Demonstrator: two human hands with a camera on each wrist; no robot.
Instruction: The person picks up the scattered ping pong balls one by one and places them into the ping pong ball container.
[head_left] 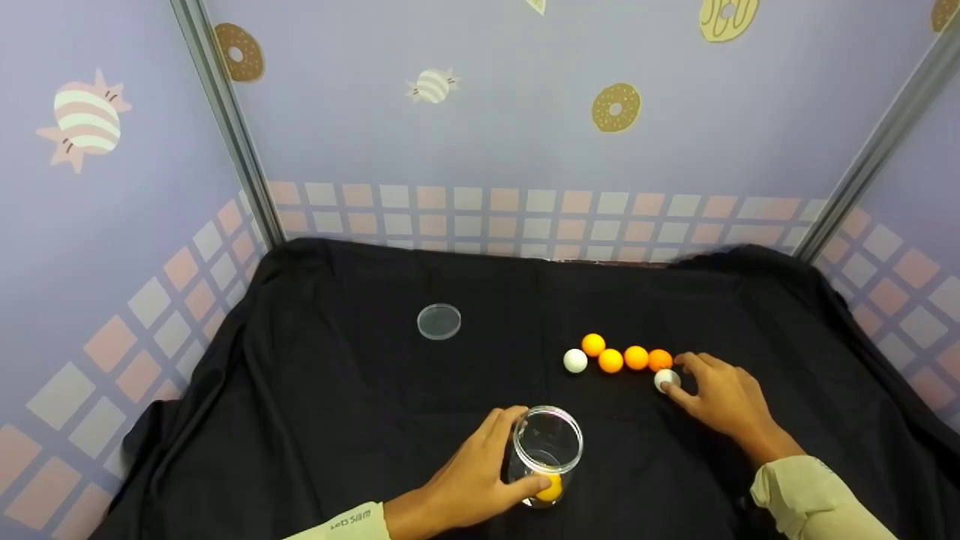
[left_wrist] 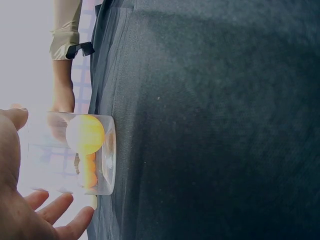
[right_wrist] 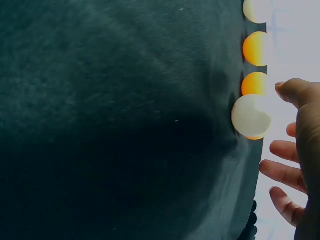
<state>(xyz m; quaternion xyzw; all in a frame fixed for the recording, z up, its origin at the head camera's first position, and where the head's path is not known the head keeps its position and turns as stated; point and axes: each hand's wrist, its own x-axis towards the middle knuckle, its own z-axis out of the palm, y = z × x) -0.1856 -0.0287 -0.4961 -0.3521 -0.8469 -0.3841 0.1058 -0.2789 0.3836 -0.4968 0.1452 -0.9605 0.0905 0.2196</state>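
A clear jar (head_left: 549, 442) without a lid stands on the black cloth, with one orange ball (head_left: 550, 489) inside at the bottom. My left hand (head_left: 480, 472) grips the jar from the left, thumb along the near side and fingers around the back. To the right, my right hand (head_left: 724, 394) reaches over a white ball (head_left: 664, 380), its thumb overlapping that ball in the head view. In the right wrist view its fingers (right_wrist: 282, 175) are spread beside the white ball. An orange ball (head_left: 660, 360) lies just behind the white one.
Left of the right hand lie more orange balls (head_left: 636, 358) and another white ball (head_left: 575, 361) in a loose row. A clear round lid (head_left: 439, 322) rests farther back on the black cloth (head_left: 337, 390). Patterned walls (head_left: 510, 150) enclose the table.
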